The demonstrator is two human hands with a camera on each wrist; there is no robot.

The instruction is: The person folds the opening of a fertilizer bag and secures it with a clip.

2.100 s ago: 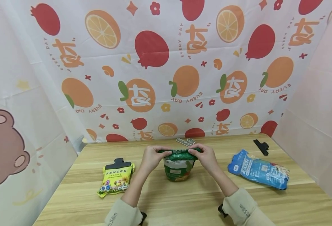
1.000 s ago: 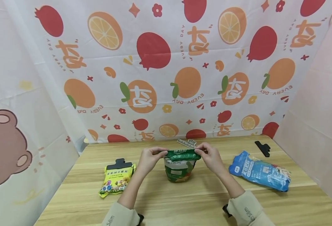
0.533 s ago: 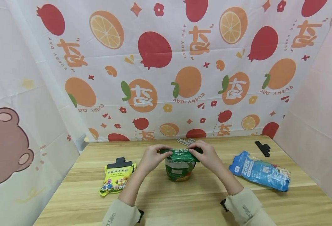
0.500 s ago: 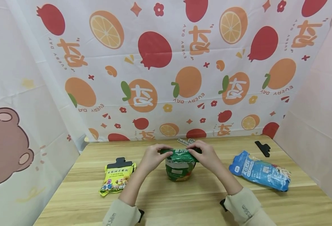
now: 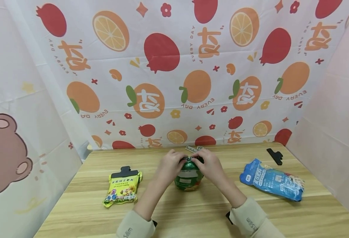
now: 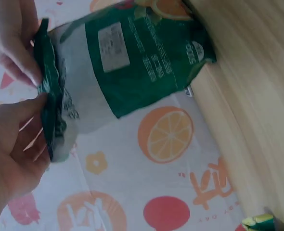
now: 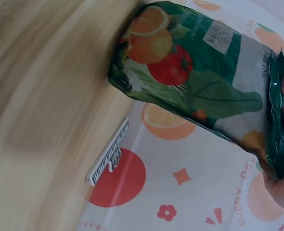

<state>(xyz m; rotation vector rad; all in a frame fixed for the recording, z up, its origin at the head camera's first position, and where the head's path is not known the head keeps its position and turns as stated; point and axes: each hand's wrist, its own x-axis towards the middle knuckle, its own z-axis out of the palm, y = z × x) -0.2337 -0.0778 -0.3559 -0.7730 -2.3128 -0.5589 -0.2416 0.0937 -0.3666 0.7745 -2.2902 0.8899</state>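
Note:
A green and white bag [image 5: 187, 181] stands upright at the middle of the table, its green top folded over into a band. In the head view my left hand [image 5: 172, 166] and right hand [image 5: 209, 167] pinch this fold, thumbs in front, close together near its middle. In the left wrist view the left hand [image 6: 19, 149] holds the rolled green edge [image 6: 50, 91], fingers behind it. Printed oranges and a tomato show on the bag [image 7: 200, 91] in the right wrist view. There the right hand [image 7: 280, 190] is partly cut off by the frame edge.
Behind the bag lies a clip with a piano-key pattern [image 5: 192, 149]. To the left is a yellow bag [image 5: 122, 191] with a black clip [image 5: 124, 172] across its top. On the right lie a blue bag [image 5: 273, 181] and a loose black clip [image 5: 275, 156].
From the outer ends of the folded top, both hands have moved inward along it and now almost meet. The broad green flap seen earlier is now mostly covered by the hands.

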